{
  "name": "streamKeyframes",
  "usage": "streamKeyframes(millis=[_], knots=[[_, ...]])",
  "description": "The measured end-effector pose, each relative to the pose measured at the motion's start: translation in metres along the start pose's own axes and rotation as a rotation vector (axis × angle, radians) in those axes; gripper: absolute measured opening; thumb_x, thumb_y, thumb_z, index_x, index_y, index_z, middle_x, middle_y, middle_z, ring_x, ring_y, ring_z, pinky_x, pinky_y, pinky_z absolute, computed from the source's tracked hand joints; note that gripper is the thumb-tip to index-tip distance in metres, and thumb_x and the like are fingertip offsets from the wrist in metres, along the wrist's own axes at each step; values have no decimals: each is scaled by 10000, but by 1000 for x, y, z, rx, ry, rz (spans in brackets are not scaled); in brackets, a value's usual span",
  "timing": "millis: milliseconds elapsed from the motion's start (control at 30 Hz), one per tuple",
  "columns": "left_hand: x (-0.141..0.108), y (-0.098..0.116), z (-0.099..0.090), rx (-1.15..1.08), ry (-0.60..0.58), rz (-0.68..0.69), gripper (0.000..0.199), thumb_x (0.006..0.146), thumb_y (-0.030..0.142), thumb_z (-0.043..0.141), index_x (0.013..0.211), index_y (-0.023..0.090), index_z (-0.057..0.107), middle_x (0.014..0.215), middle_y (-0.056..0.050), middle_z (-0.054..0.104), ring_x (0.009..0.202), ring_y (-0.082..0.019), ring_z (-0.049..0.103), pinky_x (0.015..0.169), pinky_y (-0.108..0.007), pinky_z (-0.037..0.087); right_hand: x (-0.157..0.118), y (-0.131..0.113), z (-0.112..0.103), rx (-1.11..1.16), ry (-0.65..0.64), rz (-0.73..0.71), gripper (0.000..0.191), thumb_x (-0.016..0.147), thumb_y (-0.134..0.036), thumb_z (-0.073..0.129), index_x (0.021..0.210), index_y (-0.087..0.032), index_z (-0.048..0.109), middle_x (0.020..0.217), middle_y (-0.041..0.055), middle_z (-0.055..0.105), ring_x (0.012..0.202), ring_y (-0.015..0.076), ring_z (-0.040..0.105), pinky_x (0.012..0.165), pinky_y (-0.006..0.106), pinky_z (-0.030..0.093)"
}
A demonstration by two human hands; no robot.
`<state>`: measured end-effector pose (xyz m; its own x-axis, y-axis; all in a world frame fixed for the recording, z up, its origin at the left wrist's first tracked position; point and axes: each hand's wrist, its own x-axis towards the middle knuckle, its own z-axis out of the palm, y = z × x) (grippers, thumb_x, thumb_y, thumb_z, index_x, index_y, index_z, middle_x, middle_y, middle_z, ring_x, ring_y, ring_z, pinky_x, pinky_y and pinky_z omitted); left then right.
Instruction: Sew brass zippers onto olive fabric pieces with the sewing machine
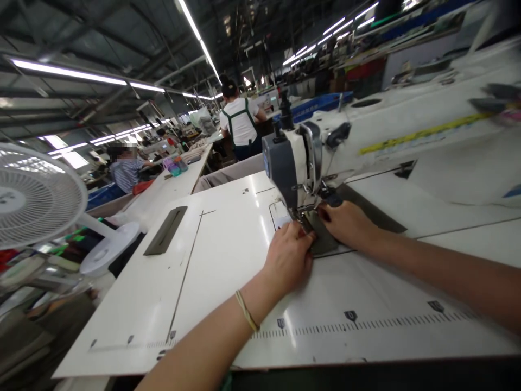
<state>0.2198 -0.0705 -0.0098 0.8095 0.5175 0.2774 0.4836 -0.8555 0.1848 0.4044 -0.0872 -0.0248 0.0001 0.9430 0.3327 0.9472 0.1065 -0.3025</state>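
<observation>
The dark grey fabric piece (319, 234) lay between the fingertips of both hands, right at the presser foot (304, 213) of a white industrial sewing machine (295, 155), with the fingers of the left hand (288, 258) and the right hand (345, 224) held together and pressing down on it (ten fingers in all, though not each one shows). Below the left fingers spread the smooth white table (163, 304) with its printed ruler scale (358, 326), and a single thin cord bracelet (246, 310) circled the left wrist.
</observation>
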Motion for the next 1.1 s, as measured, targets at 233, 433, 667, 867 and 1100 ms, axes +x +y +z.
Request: streamKeyframes(millis=[233, 433, 667, 867, 1100], knots=[[-24, -6, 8, -86, 166, 119, 187, 917, 141, 485, 1037, 161, 628, 1126, -62, 664, 1055, -169, 617, 1089, -405, 380, -53, -4, -2, 171, 125, -522, 286, 936, -190, 393, 924, -191, 678, 910, 70, 674, 921, 197, 589, 847, 361, 495], [-19, -2, 5, 104, 141, 254, 231, 920, 82, 406, 1005, 110, 619, 1090, -98, 676, 999, -164, 647, 1108, -427, 345, -51, -6, -2, 134, 136, -547, 273, 932, -135, 392, 853, -158, 652, 849, 71, 659, 874, 194, 589, 782, 336, 516], [-9, -6, 2, 187, 84, 250, 217, 901, 64, 426, 982, 120, 620, 1053, -88, 684, 950, -159, 660, 1118, -443, 325, -45, -6, 0, 145, 138, -517, 272, 918, -107, 397, 819, -147, 647, 820, 63, 656, 796, 184, 579, 717, 331, 515], [0, -16, 2, 195, 97, 272, 220, 913, 71, 416, 975, 130, 619, 1049, -86, 685, 923, -158, 666, 1110, -439, 344, -32, -3, 2, 157, 184, -518, 252, 869, -63, 429, 787, -144, 653, 794, 56, 665, 786, 188, 588, 698, 321, 519], [14, -29, 8, 156, 156, 278, 202, 878, 55, 439, 972, 116, 606, 951, -85, 675, 891, -176, 655, 1052, -407, 416, -17, -1, 7, 151, 238, -484, 263, 824, -19, 438, 797, -155, 661, 811, 55, 680, 813, 182, 624, 754, 301, 534]])
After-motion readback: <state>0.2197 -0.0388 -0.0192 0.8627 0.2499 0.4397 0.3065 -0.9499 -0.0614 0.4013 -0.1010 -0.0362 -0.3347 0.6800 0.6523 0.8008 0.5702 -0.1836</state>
